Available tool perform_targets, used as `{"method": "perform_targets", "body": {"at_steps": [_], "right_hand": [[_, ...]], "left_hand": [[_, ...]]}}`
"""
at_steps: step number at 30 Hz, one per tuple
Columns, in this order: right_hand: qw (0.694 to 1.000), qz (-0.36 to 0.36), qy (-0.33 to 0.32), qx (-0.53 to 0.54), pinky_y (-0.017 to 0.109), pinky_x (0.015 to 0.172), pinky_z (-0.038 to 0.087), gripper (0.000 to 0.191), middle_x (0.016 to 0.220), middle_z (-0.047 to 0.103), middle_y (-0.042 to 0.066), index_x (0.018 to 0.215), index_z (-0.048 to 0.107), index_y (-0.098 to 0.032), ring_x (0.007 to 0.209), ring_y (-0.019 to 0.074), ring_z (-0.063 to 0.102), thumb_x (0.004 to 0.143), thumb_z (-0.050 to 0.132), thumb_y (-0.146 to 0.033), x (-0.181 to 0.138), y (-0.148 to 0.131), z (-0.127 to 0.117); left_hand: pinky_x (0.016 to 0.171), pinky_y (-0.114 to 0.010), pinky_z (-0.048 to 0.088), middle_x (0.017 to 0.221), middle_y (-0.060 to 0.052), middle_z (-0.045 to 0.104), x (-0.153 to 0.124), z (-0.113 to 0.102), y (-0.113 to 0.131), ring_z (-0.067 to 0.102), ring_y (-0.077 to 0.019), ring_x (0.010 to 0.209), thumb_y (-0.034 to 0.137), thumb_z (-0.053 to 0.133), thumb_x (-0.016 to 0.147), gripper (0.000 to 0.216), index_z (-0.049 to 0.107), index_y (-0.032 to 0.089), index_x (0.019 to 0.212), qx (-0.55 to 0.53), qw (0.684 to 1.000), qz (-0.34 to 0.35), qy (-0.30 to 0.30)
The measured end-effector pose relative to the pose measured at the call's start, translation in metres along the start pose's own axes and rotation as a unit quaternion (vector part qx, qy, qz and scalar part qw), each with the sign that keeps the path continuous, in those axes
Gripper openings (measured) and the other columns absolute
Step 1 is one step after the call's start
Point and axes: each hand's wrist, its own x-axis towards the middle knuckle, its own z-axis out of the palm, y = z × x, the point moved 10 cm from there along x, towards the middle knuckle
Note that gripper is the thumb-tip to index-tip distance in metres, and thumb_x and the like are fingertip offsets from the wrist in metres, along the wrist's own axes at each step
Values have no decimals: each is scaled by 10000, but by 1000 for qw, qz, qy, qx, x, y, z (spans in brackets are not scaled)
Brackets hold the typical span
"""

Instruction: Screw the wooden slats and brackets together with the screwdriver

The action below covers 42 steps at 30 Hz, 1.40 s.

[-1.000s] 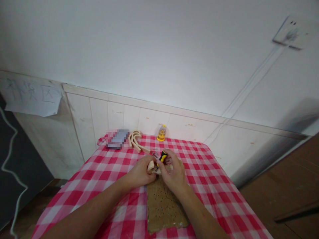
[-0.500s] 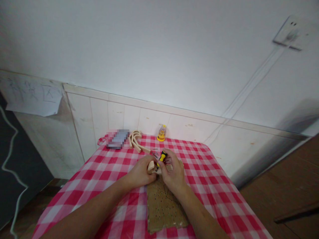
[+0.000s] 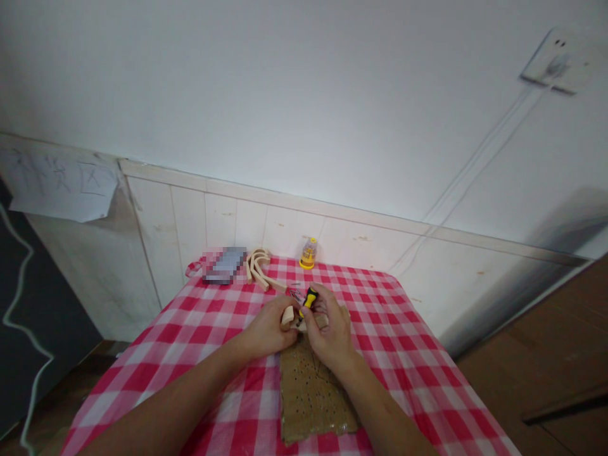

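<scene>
left hand [image 3: 270,326] pinching wood [image 3: 287,315], right hand [image 3: 332,326] pinching screwdriver [image 3: 310,299], cardboard [image 3: 313,399] below both; step in hand, seemingly screwdriving; next move likely needing steady twisting, wood held firm.

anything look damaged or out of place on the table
Yes: the brown cardboard on the checked tablecloth is pocked with small dark holes, and its near edge looks ragged, so it seems worn.
</scene>
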Motion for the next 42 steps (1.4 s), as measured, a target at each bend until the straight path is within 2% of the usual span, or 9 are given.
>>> {"method": "perform_targets", "body": {"at_steps": [6,16,25,32,38,42], "right_hand": [[1000,17,5,6,436,875,634,420,1104,745,103,1322,569,-235,1006,264,741,909,630,-186,0,5,1],[1000,-3,14,-11,419,879,628,428,1118,744,87,1318,588,-257,990,252,739,901,670,-202,2,2,-1],[1000,12,5,-4,426,872,627,439,1117,739,100,1339,558,-243,1006,259,736,911,645,-202,0,7,1],[1000,13,10,-12,406,849,621,445,1099,744,78,1307,589,-267,932,242,742,880,705,-218,1,8,1],[999,46,25,2,380,739,629,484,1023,760,60,1304,594,-273,779,224,746,850,761,-273,0,21,1],[999,37,7,8,387,780,633,472,1091,746,82,1338,564,-261,885,241,754,883,693,-248,0,13,1]], "left_hand": [[738,-285,473,902,-23,675,-1,-2,2,623,-196,816,64,623,605,359,653,170,947,12,1000,3,8],[698,-276,454,857,-15,657,-1,-2,-2,605,-187,780,93,644,625,278,635,174,891,19,1000,1,14],[711,-284,467,877,-24,668,-1,-1,0,613,-194,793,71,604,592,347,645,169,923,3,1000,3,8],[697,-281,457,855,-16,645,0,-1,-2,599,-183,765,93,621,600,320,628,171,910,15,1000,3,14],[689,-280,450,845,-11,629,-1,1,-5,596,-182,761,100,607,610,324,622,171,926,20,1000,1,3],[701,-283,461,864,-18,648,-1,0,-4,608,-186,771,101,620,606,337,634,169,936,17,1000,3,10]]}}
